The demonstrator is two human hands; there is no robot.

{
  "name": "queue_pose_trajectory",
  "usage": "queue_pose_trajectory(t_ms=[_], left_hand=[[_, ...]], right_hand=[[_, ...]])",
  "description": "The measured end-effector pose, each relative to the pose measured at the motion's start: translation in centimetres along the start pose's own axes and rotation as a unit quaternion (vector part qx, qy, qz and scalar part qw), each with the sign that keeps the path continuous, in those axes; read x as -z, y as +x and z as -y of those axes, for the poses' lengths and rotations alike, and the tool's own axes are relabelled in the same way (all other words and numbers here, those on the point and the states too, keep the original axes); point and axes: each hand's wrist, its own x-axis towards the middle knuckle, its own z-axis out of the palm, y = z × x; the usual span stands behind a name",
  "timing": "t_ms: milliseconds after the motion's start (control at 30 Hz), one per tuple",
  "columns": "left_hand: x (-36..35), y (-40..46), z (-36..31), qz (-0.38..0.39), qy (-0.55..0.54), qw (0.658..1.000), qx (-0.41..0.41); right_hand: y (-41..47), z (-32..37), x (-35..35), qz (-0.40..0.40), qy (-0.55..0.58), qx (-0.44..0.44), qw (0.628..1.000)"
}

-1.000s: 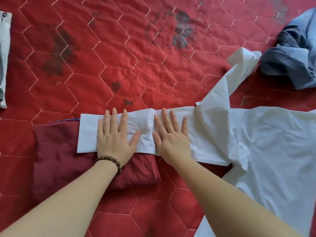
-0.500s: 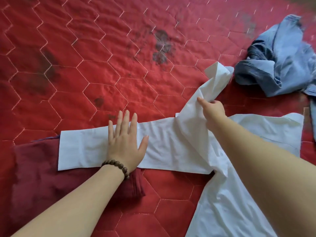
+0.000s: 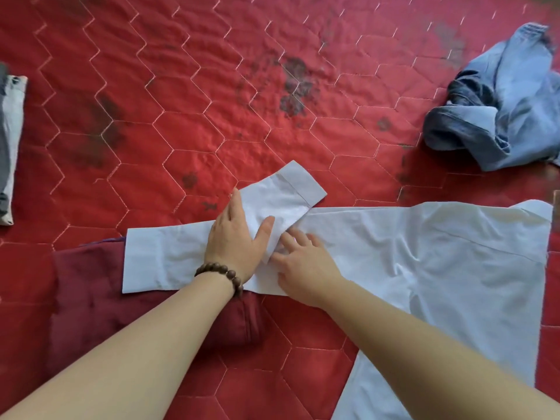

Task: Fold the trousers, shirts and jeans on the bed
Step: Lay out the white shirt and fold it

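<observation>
Both my hands lie flat, fingers spread, on the white shirt (image 3: 424,253) spread over the red quilt (image 3: 212,86). My left hand (image 3: 235,241) pins the folded sleeve (image 3: 281,195); my right hand (image 3: 303,265) presses just beside it, gripping nothing.

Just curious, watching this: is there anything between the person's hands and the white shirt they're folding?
Nothing visible. The left hand lies flat on the white shirt, on its sleeves, and the right hand presses the shirt beside it. Both touch the cloth directly.
</observation>
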Motion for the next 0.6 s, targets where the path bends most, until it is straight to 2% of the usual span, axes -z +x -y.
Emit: queue_pose_trajectory(t_ms=[133,267,433,600], left_hand=[[-1.8,0.8,0.7,0.058,0.207,0.975,-0.062],[-3.6,2.0,-0.7,0.084,0.316,0.94,-0.093],[-4.2,2.1,-1.0,0.033,0.338,0.931,-0.132],[-4.5,1.9,-1.2,0.017,0.326,0.939,-0.105]], right_hand=[[-0.7,0.8,-1.7,0.048,-0.016,0.0,0.999],[-1.3,0.8,-2.4,0.054,-0.007,-0.008,0.998],[-1.4,1.1,-2.1,0.068,-0.007,-0.013,0.998],[-1.3,2.0,-1.9,0.115,-0.024,-0.042,0.992]])
